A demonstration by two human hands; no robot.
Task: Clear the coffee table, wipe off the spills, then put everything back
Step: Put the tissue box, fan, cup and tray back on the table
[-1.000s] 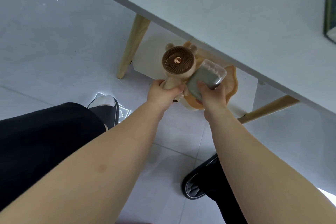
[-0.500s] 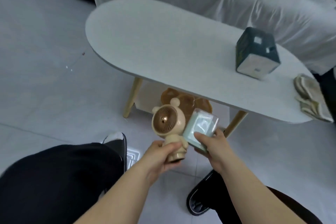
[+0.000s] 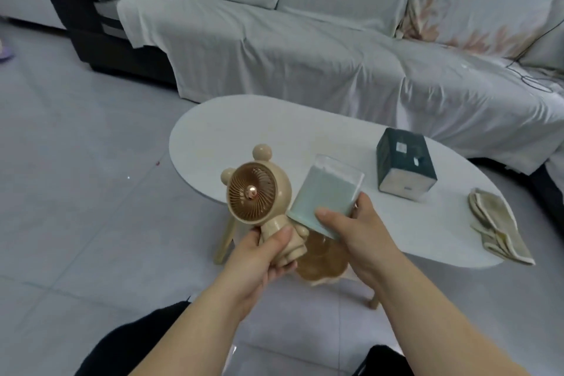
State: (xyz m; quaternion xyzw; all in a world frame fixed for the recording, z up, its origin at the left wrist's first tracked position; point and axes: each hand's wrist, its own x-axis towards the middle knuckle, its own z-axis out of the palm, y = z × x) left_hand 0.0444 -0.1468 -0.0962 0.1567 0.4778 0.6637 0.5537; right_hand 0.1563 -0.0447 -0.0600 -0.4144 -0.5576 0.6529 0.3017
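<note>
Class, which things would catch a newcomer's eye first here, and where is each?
A beige bear-shaped fan in the left hand and a clear box in the right hand stand out, held before the white coffee table. On it sit a dark green box and, at its right end, a cloth.
</note>
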